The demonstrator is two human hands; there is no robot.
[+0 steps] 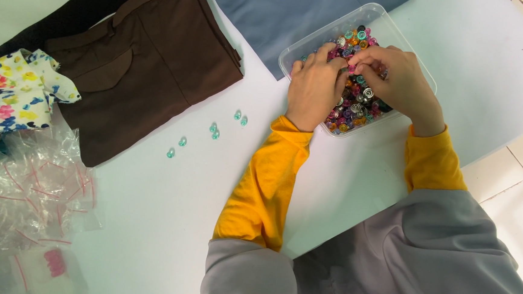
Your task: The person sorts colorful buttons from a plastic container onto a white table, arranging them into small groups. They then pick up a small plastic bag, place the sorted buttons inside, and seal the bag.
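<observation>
Hazards, as judged from the layout:
- White table: smooth, hard, flat. Likely to let any dropped round part roll far, possibly off the near right edge onto the tiled floor.
- Clear plastic tub: thin-walled, shallow, rectangular with rounded corners, light. Liable to slide or tip under wrist pressure on the near rim, with spillage of the contents.
- Clear zip bags: slippery, crinkled film with red seal strips, heaped at the table's left edge. Prone to sliding off.
- Teal drop beads: glossy, teardrop-shaped, loose on the table between tub and brown garment. Easily swept away by a yellow sleeve.

Materials and shapes:
- Brown garment: matte woven cloth, folded, pocket flap visible.
- Grey-blue fabric: smooth, folded flat, partly under the tub.
- Floral cloth: printed, crumpled.
- Mixed beads: small, round, shiny, multicoloured, piled inside the tub.
- Left hand and right hand: over the tub, fingers curled, fingertips of both closed together on a small pink piece just above the pile.
</observation>
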